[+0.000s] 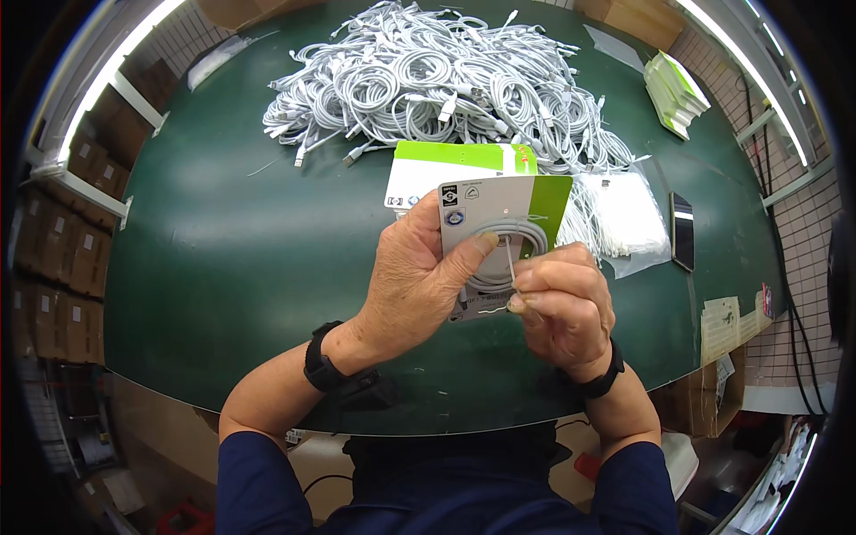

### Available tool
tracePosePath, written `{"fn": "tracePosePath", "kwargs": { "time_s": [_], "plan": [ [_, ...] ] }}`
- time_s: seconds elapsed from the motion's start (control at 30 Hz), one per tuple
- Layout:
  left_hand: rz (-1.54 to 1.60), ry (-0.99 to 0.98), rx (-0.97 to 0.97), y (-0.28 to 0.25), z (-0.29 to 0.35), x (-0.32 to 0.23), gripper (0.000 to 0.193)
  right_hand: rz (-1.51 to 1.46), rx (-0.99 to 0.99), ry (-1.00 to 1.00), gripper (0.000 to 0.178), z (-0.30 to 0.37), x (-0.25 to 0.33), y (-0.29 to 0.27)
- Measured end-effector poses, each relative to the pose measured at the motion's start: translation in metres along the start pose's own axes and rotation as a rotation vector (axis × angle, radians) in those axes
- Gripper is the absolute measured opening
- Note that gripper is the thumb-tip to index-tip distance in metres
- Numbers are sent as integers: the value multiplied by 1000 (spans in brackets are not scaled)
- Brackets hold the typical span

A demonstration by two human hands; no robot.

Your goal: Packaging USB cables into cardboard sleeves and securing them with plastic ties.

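Observation:
A green-and-white packaging card (553, 201) stands tilted up in my left hand (406, 281). Against its face lies a coiled white cable (535, 235), pressed down by my left thumb. My right hand (571, 308) is closed at the card's lower right, its thumb and fingers pinching a thin white tie (511, 259) that runs up across the coil. What lies behind the card, including most of my left fingers, is hidden. Just beyond the card is a stack of similar green-and-white cards (419, 171).
Coiled white cables (419, 89) form a large heap at the back of the green table (205, 267). To the right lie a bundle of thin white ties (584, 214), a clear plastic bag (631, 218) and a dark phone (682, 232). More green-and-white cards (675, 94) stand at the far right.

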State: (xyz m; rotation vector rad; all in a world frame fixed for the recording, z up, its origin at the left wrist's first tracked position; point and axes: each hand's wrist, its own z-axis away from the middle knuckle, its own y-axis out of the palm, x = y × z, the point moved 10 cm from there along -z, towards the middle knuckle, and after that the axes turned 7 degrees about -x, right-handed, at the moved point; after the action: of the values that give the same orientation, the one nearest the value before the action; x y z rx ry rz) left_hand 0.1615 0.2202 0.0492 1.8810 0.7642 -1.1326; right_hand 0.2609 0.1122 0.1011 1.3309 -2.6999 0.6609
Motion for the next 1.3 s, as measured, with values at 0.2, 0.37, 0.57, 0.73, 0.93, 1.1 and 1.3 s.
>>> {"fn": "tracePosePath", "kwargs": {
  "time_s": [0.2,0.37,0.57,0.73,0.93,1.1,1.3],
  "plan": [
    [13,10,6,-1,-4,-2,33,-171,49,81,22,4,-5,6],
    [20,3,-5,0,-3,-2,34,-263,-25,67,26,2,-4,-1],
    [22,-15,-15,2,-2,-3,33,-259,83,84,20,1,-2,5],
    [-18,-28,-13,1,-1,3,30,-259,33,73,23,3,-3,7],
    [-71,-4,-11,2,0,6,28,-105,35,24,31,1,-6,6],
    [-124,-12,22,3,1,12,29,-101,-5,63,28,-1,-11,3],
    [-93,1,36,6,1,17,30,-193,-232,212,25,3,-34,-11]
  ]
}}
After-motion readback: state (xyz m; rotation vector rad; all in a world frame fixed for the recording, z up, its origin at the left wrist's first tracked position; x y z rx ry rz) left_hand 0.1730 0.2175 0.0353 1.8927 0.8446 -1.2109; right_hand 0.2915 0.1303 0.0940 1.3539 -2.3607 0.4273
